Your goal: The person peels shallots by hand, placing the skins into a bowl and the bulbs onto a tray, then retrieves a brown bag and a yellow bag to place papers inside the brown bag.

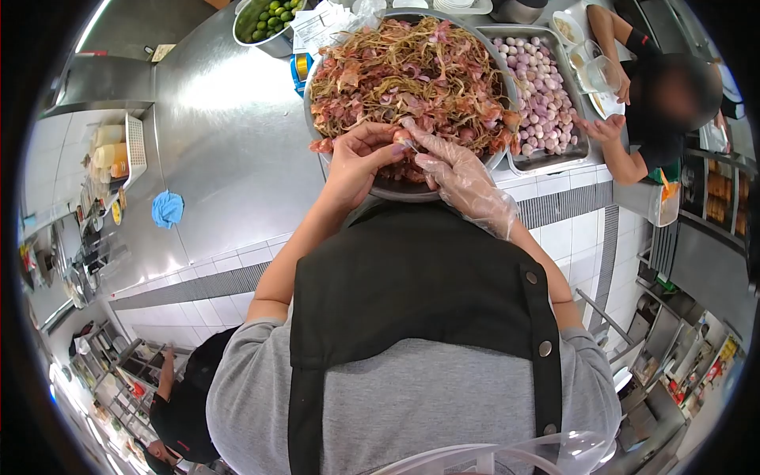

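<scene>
My left hand [358, 162], bare, pinches a small shallot [402, 137] at the near side of a big round metal bowl [513, 79]. My right hand [467, 176] wears a clear plastic glove; its fingers close around something small and thin against the same shallot, too small to name for certain. The bowl is heaped with reddish shallot skins and dry roots [412, 75]. Right of it lies a rectangular metal tray [584, 150] of peeled, pale purple shallots [542, 95].
A pot of green limes [273, 20], papers [321, 28] and a blue tape dispenser [301, 70] stand left of the bowl. A blue cloth [167, 209] lies on the steel counter [229, 150]. A co-worker [657, 119] is at the right, another person [190, 404] at lower left.
</scene>
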A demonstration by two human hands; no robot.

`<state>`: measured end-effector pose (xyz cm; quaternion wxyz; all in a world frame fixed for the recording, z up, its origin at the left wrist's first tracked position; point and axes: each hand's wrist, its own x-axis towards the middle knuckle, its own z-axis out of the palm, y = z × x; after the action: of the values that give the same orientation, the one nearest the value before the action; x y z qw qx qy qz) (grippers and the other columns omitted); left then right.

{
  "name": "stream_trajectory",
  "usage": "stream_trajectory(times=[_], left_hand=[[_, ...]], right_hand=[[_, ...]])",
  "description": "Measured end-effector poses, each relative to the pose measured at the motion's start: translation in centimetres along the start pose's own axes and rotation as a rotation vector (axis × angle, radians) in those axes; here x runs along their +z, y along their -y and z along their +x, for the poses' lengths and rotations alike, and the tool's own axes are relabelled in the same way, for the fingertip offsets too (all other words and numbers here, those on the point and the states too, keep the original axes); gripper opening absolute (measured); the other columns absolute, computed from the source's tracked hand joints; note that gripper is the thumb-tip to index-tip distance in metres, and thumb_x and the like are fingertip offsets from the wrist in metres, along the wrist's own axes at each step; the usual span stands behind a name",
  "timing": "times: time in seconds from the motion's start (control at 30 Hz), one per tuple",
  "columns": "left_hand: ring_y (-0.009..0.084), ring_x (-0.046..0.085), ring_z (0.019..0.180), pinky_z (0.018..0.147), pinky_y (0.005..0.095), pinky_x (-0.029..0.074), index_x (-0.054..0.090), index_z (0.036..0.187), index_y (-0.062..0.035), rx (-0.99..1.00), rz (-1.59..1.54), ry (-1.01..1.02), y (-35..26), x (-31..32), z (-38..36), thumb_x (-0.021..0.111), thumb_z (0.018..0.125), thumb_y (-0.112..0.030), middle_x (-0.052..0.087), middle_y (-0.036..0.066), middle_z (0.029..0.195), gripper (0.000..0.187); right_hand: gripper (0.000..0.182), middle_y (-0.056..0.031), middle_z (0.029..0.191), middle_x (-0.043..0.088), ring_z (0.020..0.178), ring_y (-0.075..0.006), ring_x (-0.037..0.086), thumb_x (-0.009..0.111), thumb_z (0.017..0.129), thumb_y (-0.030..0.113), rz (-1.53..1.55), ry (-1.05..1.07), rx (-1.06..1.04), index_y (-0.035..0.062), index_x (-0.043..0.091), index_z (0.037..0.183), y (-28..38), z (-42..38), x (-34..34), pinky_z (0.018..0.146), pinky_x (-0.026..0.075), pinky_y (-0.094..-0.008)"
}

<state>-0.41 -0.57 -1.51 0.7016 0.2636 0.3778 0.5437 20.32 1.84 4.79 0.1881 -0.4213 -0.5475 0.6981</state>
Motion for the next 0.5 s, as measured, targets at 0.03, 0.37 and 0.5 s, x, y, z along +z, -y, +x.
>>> stream_trajectory(times=[0.03, 0.37, 0.5], left_hand=[[0.0186, 0.070, 0.096, 0.085, 0.0311, 0.059, 0.062, 0.115, 0.0040, -0.001, 0.000, 0.001, 0.0, 0.1, 0.0, 0.067, 0.089, 0.006, 0.071, 0.013, 0.108, 0.026], [0.0169, 0.070, 0.093, 0.087, 0.0301, 0.058, 0.065, 0.108, 0.0047, -0.020, 0.096, -0.057, 0.4, 0.6, 0.2, 0.075, 0.084, 0.006, 0.072, 0.013, 0.103, 0.027], [0.0163, 0.071, 0.091, 0.085, 0.0283, 0.058, 0.066, 0.107, 0.0054, -0.043, 0.044, -0.103, 0.6, 1.0, 0.1, 0.078, 0.082, 0.004, 0.073, 0.013, 0.101, 0.027]], right_hand=[[0.054, -0.0015, 0.098, 0.064, 0.078, -0.0104, 0.052, 0.052, 0.103, 0.019, 0.014, 0.015, 0.000, 0.0096, 0.039, 0.154, 0.0, 0.0, -0.1, 0.078, 0.049, -0.0265], [0.045, -0.0184, 0.129, 0.066, 0.119, -0.0221, 0.062, 0.052, 0.103, 0.020, -0.136, -0.112, -0.206, 0.0008, 0.050, 0.144, -0.9, 0.5, 0.6, 0.105, 0.043, -0.0323], [0.039, -0.0165, 0.121, 0.069, 0.105, -0.0211, 0.065, 0.053, 0.103, 0.021, -0.225, -0.183, -0.205, -0.0004, 0.058, 0.136, -2.5, 1.3, 0.5, 0.094, 0.047, -0.0324]])
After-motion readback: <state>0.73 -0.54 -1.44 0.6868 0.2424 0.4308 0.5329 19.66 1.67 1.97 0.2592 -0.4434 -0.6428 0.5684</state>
